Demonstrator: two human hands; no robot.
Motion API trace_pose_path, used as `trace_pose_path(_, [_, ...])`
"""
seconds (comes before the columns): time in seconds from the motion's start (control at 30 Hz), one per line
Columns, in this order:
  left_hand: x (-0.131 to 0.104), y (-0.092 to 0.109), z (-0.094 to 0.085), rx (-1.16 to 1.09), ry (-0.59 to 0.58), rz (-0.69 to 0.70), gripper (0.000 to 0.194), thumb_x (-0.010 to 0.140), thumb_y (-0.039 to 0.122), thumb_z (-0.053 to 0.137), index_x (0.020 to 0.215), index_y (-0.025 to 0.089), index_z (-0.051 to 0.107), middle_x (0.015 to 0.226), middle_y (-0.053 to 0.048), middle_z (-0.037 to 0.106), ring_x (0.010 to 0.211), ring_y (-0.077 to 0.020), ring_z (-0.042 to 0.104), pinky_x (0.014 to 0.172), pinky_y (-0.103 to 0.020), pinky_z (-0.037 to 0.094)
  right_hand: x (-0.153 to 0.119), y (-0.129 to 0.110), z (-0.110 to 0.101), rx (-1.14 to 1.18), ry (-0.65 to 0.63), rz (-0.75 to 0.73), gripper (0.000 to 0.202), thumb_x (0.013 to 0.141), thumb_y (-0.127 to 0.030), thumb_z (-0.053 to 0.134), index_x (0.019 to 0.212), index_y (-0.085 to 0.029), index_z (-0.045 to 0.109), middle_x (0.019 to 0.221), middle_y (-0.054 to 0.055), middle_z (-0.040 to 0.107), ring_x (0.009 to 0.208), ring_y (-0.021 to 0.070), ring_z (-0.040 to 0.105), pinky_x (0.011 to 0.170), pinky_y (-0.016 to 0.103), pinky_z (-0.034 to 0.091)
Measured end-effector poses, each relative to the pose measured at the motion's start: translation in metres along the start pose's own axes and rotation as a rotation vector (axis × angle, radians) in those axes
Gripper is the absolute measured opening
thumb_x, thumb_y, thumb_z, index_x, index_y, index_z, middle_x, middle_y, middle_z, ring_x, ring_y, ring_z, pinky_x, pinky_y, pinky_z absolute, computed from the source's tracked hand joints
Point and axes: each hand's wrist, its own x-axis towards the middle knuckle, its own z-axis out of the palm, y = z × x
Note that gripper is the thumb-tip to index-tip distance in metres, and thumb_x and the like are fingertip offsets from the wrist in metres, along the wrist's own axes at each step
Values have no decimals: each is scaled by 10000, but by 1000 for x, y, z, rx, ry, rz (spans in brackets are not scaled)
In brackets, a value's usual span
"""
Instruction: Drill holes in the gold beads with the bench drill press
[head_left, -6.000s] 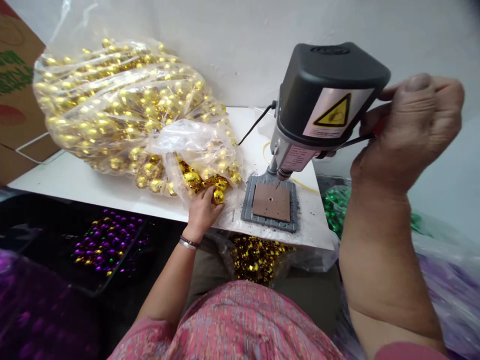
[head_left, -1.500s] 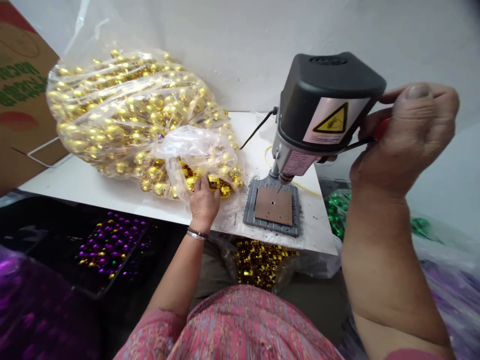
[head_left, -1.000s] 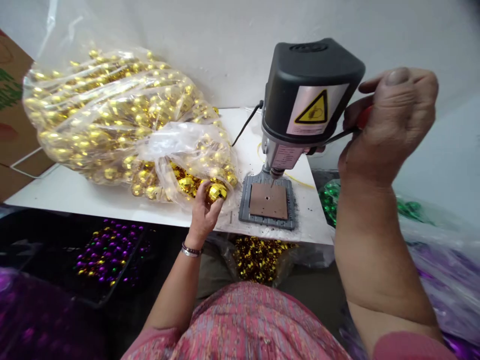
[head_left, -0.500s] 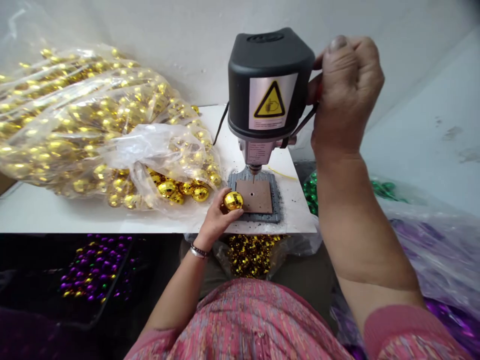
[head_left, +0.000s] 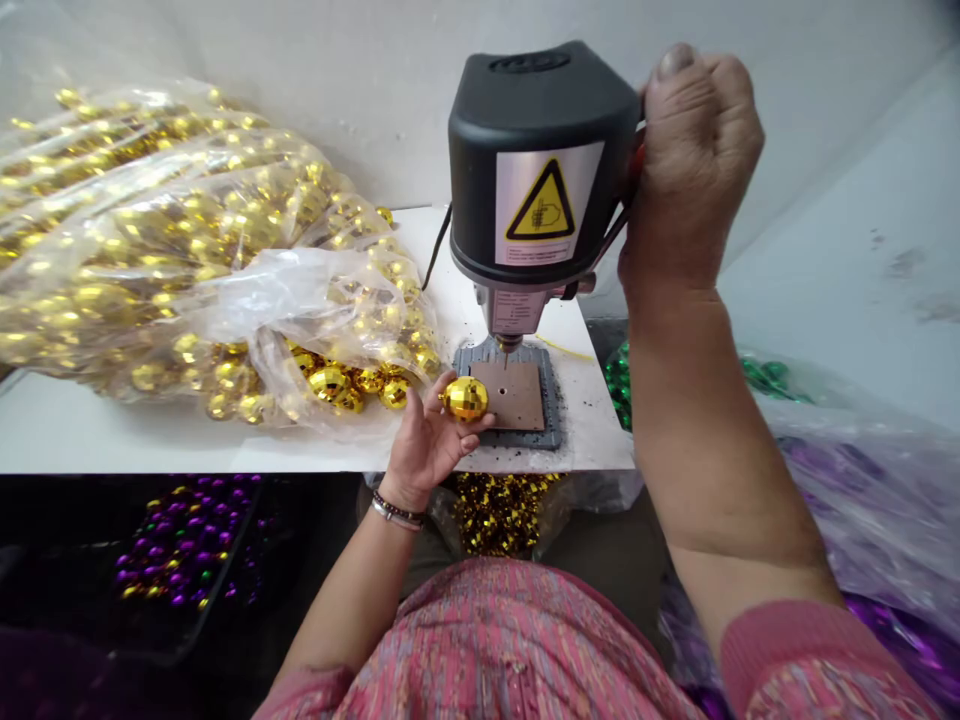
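A shiny gold faceted ball (head_left: pixel 466 399) rests on the fingers of my left hand (head_left: pixel 431 437), whose palm is turned up. The ball is over the left edge of the brown square plate (head_left: pixel 521 400) on the drill press base (head_left: pixel 553 425). Above that plate, the thin bit hangs clear of the ball, under the black drill press (head_left: pixel 544 130) with its yellow warning sign. My right hand (head_left: pixel 694 160) is closed around the feed lever at the machine's right side; the lever's red knob is mostly hidden by the fingers.
A large clear bag of gold balls (head_left: pixel 187 230) covers the left of the white table (head_left: pixel 90 430). Below the front edge hangs a bag with gold pieces (head_left: pixel 499 510). A crate of purple balls (head_left: pixel 187 540) stands lower left; bags with green balls (head_left: pixel 772 375) and purple items (head_left: pixel 847 480) lie right.
My left hand has rolled palm up, its thumb coming off the gold ball, which now lies on the fingers. My right hand stays on the lever.
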Motion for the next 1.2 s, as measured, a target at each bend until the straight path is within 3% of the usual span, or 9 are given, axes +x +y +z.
trace_pose_path(0.17, [-1,-7,10,-98,38,-59,460,903,362,724,1343,335,594,1108,-67,721,948,-250,743,595,-226,492,-3,-5,3,88,-5,80,345,978,-124,475,641,-154,406,488,-115,323,460,-35,317,539,160,264])
trace_pose_path(0.33, [-8,-14,12,-200,44,-93,537,728,159,731,1258,195,652,1043,-80,728,985,-224,717,747,-268,566,-5,-6,2,86,-35,102,342,994,-138,454,656,-163,406,468,-125,305,408,-34,302,502,167,250])
trace_pose_path(0.47, [-7,-21,7,-127,13,-230,346,753,311,790,1044,157,683,1035,-123,730,876,-197,690,608,-220,506,-4,-2,0,64,-37,65,350,1000,-129,467,661,-167,389,497,-113,314,445,-24,308,524,172,257])
trace_pose_path(0.57, [-2,-22,6,-14,-23,-269,425,812,505,797,1083,201,676,1028,-111,725,681,-124,586,499,-202,404,-2,4,0,15,-11,-16,368,988,-137,516,660,-178,354,526,-104,295,480,-7,288,541,187,249])
trace_pose_path(0.63, [2,-19,8,52,-23,-209,490,806,557,813,1167,268,650,1018,-67,717,659,-115,577,506,-202,402,-1,7,-1,-31,-5,-58,364,986,-169,541,673,-186,357,539,-102,299,497,3,290,552,197,256])
trace_pose_path(0.73, [11,-11,12,160,0,-88,568,799,568,822,1254,317,592,1030,-42,710,792,-173,690,577,-231,481,0,11,-3,-94,-25,-62,348,1002,-210,534,693,-191,373,552,-96,326,518,15,314,581,203,288])
trace_pose_path(0.83, [22,-3,13,341,73,-13,609,785,488,840,1289,275,572,1035,-61,722,859,-213,736,614,-251,519,2,14,-4,-140,-61,-64,352,1017,-269,510,700,-211,368,566,-84,337,533,31,339,594,216,318])
trace_pose_path(1.0, [40,5,15,856,262,179,595,763,398,838,1301,217,658,1091,-68,741,826,-180,697,662,-269,527,3,17,-4,-158,-73,-117,413,1013,-432,485,694,-237,310,583,-81,295,523,43,301,599,224,348])
trace_pose_path(1.2, [55,5,16,1177,175,309,473,738,340,838,1187,212,762,1110,-86,762,1097,-280,680,993,-411,531,2,13,-6,-145,-103,-105,351,1032,-215,424,690,-224,341,595,-67,337,558,41,351,648,193,393])
